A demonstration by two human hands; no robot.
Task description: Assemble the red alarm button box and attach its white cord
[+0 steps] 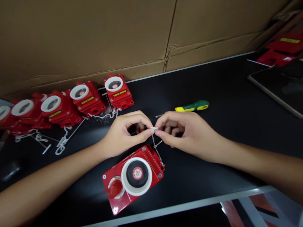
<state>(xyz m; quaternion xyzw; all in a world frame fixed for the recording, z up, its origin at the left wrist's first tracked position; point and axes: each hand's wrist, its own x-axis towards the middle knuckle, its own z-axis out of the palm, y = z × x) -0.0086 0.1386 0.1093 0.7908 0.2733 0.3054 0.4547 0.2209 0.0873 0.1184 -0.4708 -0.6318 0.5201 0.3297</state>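
Observation:
A thin white cord (155, 128) is pinched between the fingertips of both hands, just above the table. My left hand (132, 132) grips it from the left with thumb and index finger. From the right, my right hand (180, 130) pinches the same bit of cord. The cord runs down to the corner of a red box (115, 203), which lies tilted on the table below my hands. On that box are a white ring around a dark round face and a red knob. A thin metal rod shows partly behind the cord and my fingers.
Behind my right hand lies a green and yellow screwdriver (193, 106). Several similar red boxes (119, 94) with white cords and metal rods stand at the left. A cardboard wall (94, 37) backs the black table (224, 85). More red parts (284, 47) sit far right.

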